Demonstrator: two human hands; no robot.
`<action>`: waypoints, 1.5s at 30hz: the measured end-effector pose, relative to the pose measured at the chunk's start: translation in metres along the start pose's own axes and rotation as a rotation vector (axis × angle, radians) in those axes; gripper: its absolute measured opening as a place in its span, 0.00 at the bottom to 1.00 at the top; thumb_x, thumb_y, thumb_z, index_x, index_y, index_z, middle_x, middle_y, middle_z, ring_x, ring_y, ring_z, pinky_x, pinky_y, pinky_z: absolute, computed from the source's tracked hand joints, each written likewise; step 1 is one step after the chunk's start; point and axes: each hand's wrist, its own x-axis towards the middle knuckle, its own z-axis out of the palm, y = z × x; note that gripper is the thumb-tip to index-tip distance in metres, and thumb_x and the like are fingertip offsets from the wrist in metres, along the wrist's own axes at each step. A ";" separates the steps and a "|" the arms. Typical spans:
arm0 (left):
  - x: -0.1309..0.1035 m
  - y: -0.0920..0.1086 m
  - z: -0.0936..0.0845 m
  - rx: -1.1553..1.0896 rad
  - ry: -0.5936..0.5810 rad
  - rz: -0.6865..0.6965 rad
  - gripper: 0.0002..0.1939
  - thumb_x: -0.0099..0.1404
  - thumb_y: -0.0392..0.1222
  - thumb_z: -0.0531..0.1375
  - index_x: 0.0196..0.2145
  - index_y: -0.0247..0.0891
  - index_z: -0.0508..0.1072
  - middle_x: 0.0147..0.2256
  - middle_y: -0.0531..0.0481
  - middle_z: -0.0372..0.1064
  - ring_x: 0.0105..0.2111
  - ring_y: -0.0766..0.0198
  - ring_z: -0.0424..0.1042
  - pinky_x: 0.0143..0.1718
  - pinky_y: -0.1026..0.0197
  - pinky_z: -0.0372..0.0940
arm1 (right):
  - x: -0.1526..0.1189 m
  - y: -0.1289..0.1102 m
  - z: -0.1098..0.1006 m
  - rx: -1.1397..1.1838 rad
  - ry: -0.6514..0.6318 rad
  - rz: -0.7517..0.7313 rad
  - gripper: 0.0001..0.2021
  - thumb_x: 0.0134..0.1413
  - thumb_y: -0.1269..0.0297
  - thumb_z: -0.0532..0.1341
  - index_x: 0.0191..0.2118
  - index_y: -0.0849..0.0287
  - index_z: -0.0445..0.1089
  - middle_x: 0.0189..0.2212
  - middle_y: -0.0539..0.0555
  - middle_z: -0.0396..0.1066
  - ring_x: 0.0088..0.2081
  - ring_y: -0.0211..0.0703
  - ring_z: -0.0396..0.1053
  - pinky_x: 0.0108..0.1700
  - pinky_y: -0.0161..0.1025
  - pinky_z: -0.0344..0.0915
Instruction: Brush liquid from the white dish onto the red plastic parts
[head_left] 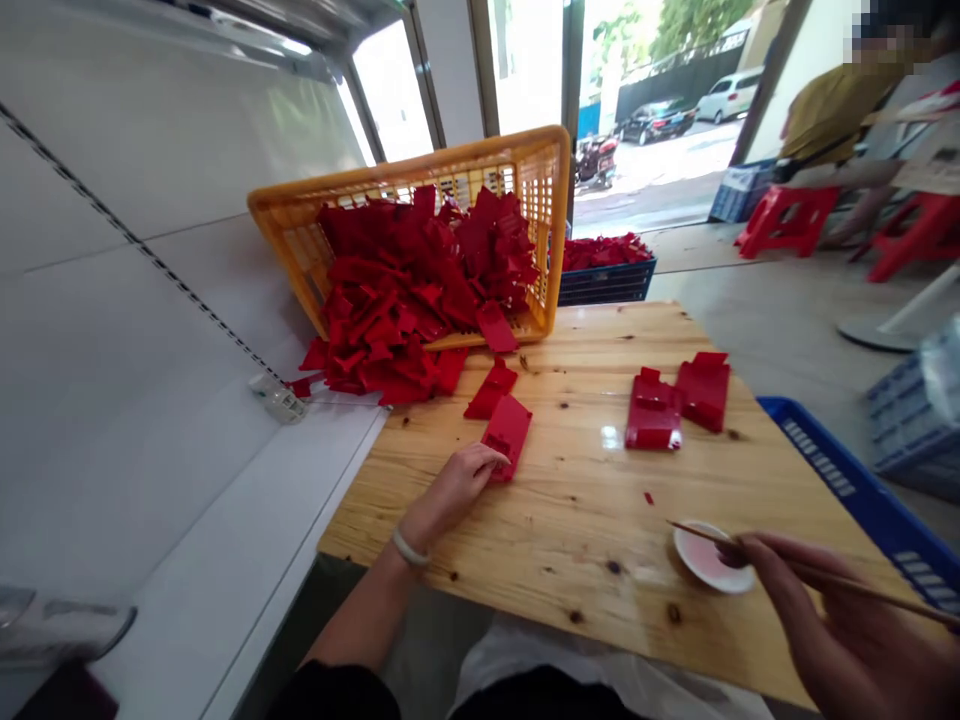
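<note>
My left hand (470, 474), with a pale band on the wrist, grips the near end of a flat red plastic part (513, 424) on the wooden table (577, 520). Just beyond it lies a smaller red piece (491, 389). In my right hand (840, 620) is a thin brown stick, perhaps a slim brush (847, 582), its pointed tip reaching left over a small white dish (705, 582). Pinkish liquid seems to be in the dish. Two assembled-looking red parts (653, 410) rest farther right, and a tiny red scrap (649, 498) lies left of the dish.
A tilted yellow crate (559, 230) spills a heap of red plastic pieces (405, 290) onto the far left table. Behind it stands a dark blue crate (607, 284) of red pieces. A blue basket (847, 490) is beside the right edge. Another person (840, 110) sits at the upper right.
</note>
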 end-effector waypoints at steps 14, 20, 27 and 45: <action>-0.016 0.039 0.024 0.279 -0.166 -0.071 0.37 0.66 0.45 0.72 0.69 0.37 0.70 0.69 0.31 0.65 0.70 0.37 0.63 0.72 0.37 0.55 | -0.003 -0.014 -0.008 -0.084 -0.024 0.074 0.19 0.68 0.42 0.63 0.43 0.53 0.79 0.34 0.54 0.82 0.38 0.55 0.81 0.41 0.46 0.73; 0.002 0.033 0.018 -0.106 -0.095 -0.129 0.31 0.70 0.52 0.67 0.68 0.42 0.73 0.62 0.39 0.76 0.61 0.44 0.75 0.67 0.46 0.65 | 0.004 0.028 -0.003 -0.194 -0.163 0.179 0.19 0.66 0.43 0.59 0.38 0.54 0.76 0.28 0.55 0.81 0.27 0.51 0.78 0.27 0.42 0.66; 0.008 0.072 0.035 -1.037 -0.026 -0.720 0.36 0.80 0.62 0.44 0.56 0.28 0.79 0.40 0.34 0.83 0.34 0.51 0.83 0.36 0.53 0.78 | 0.002 0.035 -0.002 -0.198 -0.247 0.174 0.19 0.68 0.45 0.57 0.39 0.55 0.77 0.33 0.58 0.82 0.33 0.53 0.80 0.34 0.43 0.69; 0.006 0.131 0.060 -1.523 -0.032 -0.697 0.37 0.81 0.61 0.43 0.44 0.27 0.81 0.41 0.33 0.83 0.37 0.49 0.84 0.45 0.47 0.79 | 0.022 0.016 -0.027 -0.065 -0.484 0.093 0.14 0.68 0.51 0.61 0.38 0.54 0.78 0.33 0.54 0.81 0.35 0.50 0.79 0.39 0.43 0.72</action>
